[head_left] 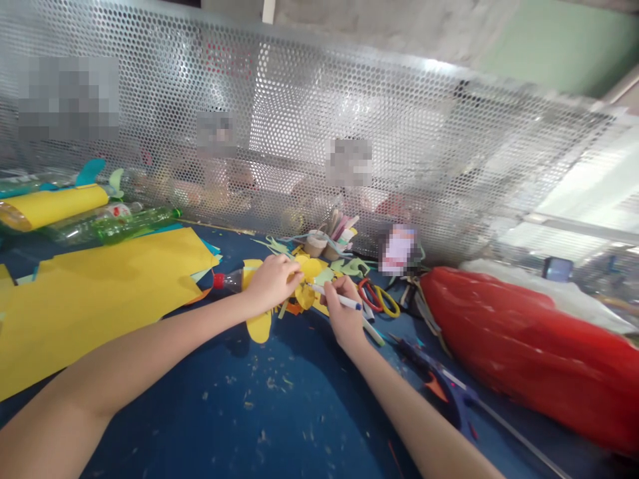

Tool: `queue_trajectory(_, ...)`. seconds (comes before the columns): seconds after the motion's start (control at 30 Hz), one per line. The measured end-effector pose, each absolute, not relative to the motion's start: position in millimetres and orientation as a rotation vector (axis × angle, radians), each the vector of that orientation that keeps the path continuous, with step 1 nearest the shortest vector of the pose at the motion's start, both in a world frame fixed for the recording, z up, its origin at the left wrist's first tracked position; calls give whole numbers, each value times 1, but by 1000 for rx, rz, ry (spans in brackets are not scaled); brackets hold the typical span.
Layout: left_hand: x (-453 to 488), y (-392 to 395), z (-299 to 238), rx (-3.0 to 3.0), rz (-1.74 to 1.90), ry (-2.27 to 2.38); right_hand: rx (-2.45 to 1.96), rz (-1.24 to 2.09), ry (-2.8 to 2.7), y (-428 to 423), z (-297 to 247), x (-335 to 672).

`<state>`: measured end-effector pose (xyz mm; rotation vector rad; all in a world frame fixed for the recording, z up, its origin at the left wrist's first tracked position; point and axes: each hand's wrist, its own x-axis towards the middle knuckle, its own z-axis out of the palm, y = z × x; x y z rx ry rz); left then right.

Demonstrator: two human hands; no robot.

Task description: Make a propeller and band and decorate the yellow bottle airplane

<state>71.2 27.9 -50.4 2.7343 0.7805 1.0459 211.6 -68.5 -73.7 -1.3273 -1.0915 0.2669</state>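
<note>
My right hand (345,316) is closed around a white marker pen (335,297) with a blue end. The pen's tip points left at a small yellow paper piece (305,294). My left hand (273,283) has its fingers curled at the edge of that paper. Under my left wrist lies a plastic bottle (230,281) with a red cap, its neck pointing left. Yellow paper covers part of the bottle, and a rounded yellow flap (259,327) sticks out toward me. My left hand hides much of the bottle's middle.
Large yellow sheets (114,286) lie left, with green bottles (137,223) behind. Scissors (379,297), a blue glue gun (444,382) with its cord, and a red plastic bag (524,339) lie right. Behind stand cups (315,243), a phone (398,249) and a perforated metal screen (299,126).
</note>
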Motion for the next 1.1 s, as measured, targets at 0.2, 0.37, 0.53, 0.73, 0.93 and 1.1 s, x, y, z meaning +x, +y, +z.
queue_trajectory(0.2, 71, 27, -50, 2734, 1024, 802, -1325, 292, -1101, -66, -78, 213)
queue_trajectory(0.37, 71, 27, -50, 2731, 1012, 800, -1326, 301, -1101, -66, -79, 214)
queue_trajectory(0.53, 71, 28, -51, 2731, 1015, 801, -1327, 309, -1099, -67, -78, 213)
queue_trajectory(0.73, 71, 27, -50, 2737, 1014, 798, -1329, 307, -1109, -66, -78, 214)
queue_trajectory(0.93, 71, 26, -49, 2724, 1015, 805, -1335, 301, -1112, -67, -77, 214)
queue_trajectory(1.1, 71, 25, -49, 2717, 1010, 806, -1355, 260, -1092, -68, -74, 212)
